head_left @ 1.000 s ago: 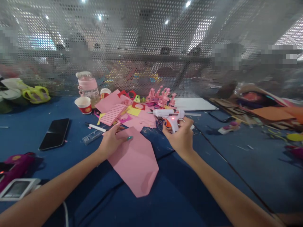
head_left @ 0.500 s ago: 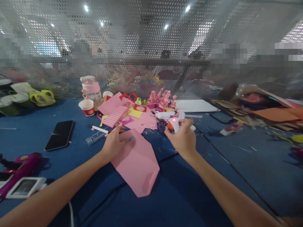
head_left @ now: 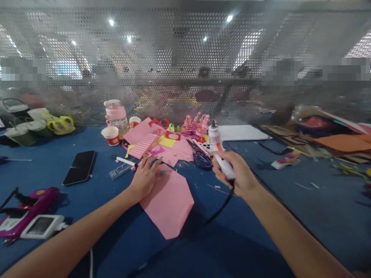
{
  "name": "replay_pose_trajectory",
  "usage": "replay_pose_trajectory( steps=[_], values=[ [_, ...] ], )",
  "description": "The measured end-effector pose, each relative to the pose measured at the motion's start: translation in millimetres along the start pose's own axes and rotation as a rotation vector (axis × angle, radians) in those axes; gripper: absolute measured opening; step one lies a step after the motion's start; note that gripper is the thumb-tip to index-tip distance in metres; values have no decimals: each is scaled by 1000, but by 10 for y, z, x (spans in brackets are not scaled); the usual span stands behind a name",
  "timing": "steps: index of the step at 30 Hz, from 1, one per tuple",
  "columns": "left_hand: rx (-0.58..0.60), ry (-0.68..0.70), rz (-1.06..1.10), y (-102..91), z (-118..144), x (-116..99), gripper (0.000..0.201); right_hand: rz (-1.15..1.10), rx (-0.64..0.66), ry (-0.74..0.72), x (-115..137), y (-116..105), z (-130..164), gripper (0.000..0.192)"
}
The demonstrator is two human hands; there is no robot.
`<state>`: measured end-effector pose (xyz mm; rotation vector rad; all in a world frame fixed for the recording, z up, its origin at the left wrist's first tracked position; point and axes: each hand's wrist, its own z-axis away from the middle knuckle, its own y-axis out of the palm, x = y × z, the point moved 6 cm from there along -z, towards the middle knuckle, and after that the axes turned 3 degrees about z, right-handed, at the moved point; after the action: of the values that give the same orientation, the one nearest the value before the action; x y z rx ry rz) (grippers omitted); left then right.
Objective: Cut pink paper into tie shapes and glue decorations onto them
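A sheet of pink paper with angled corners lies on the blue table before me. Across its upper left edge rests my left hand, fingers spread and pressing down on it. My right hand is wrapped round the handle of a white glue gun, held above the table right of the paper, its nozzle pointing away and up. A black cord hangs from the handle's base. Just beyond, dark-handled scissors lie partly open. A white marker and a clear plastic ruler-like piece lie by my left fingers.
Pink paper scraps and pink curled paper shapes pile up ahead. Behind them stand a paper cup and a bottle. A phone lies left. Cardboard pieces sit far right. A perforated metal screen closes the back.
My right hand has turned the glue gun from pointing left to pointing away, lowering its handle slightly. My left fingers have spread out on the paper. The view has shifted a little.
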<state>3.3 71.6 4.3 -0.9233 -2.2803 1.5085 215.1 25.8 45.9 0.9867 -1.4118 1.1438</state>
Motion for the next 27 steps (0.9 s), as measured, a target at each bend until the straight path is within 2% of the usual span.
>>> replay_pose_trajectory(
  steps=[1, 3, 6, 8, 10, 13, 16, 18, 21, 27],
  values=[
    [-9, -13, -34, -6, 6, -2, 37, 15, -33, 0, -12, -26, -13, 35],
    [-9, -21, -83, -15, 22, -20, 36, 146, -218, -38, -36, -143, -44, 40],
    [20, 34, -123, -28, 11, -75, 33, 502, -481, -88, -65, -283, -88, 46],
    [22, 98, -128, -49, -59, -113, 33, 695, -580, -100, -86, -321, -122, 46],
    [10, 173, -87, -59, -193, -145, 35, 774, -570, -74, -138, -312, -170, 47],
    [14, 256, 30, 6, -478, -159, 35, 770, -469, -26, -231, -251, -223, 48],
    [114, 327, 42, 204, -729, -161, 44, 759, -430, -20, -281, -205, -231, 50],
    [165, 314, 31, 324, -825, -139, 49, 743, -436, -24, -298, -200, -232, 51],
    [151, 290, 12, 385, -846, -136, 50, 709, -463, -25, -306, -223, -238, 51],
    [114, 226, 149, 278, -789, -151, 43, 687, -535, -55, -276, -295, -244, 53]
  ],
)
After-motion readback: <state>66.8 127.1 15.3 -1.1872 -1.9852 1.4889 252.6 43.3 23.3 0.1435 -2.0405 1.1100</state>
